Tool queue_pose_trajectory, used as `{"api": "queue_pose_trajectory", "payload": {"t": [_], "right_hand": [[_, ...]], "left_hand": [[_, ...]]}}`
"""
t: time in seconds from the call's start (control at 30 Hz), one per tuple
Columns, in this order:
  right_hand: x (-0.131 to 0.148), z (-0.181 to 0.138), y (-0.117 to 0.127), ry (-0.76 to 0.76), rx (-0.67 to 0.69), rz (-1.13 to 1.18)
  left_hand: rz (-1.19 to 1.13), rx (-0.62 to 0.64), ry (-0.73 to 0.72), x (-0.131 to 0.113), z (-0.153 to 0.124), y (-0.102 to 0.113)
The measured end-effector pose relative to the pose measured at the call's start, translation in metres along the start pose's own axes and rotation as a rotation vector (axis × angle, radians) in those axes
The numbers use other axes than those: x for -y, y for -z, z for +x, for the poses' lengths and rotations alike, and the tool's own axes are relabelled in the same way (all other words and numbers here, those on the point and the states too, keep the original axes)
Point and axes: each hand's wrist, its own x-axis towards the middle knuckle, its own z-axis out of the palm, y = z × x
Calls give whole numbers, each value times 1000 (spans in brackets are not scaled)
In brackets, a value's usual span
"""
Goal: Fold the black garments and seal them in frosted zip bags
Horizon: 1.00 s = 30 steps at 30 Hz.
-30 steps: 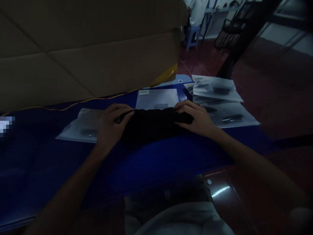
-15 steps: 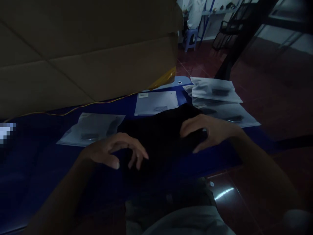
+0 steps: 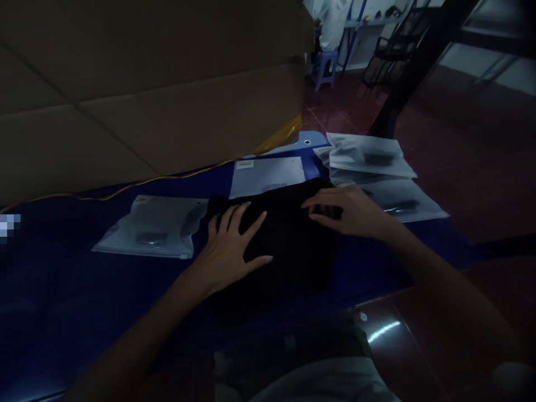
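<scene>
On black cloth (image 3: 288, 251), left hand (image 3: 224, 254) lay splayed, gripping nothing; right hand (image 3: 355, 209) was curled nearly closed, any pinch indiscernible. Cloth lay on blue table (image 3: 84, 290) between bags (image 3: 167, 219); a sideways drag could have rucked it or shifted them.

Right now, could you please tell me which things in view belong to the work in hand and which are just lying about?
Seemingly in use:
black cloth, under left hand and right hand
perhaps the translucent bags nearby

Seemingly apart:
cardboard box
blue stool
black chair
</scene>
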Motion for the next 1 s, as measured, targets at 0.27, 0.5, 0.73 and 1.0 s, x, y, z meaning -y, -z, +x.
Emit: {"api": "queue_pose_trajectory", "payload": {"t": [0.27,0.5,0.73,1.0], "right_hand": [[-13,-6,-14,36,87,-370],[4,-3,-41,119,138,-299],[-4,-4,-50,108,244,-238],[0,19,-42,72,290,-379]], "left_hand": [[14,187,28,12,-6,7],[12,152,12,8,-6,4],[3,199,6,14,-3,8],[30,59,-19,22,4,-3]]}}
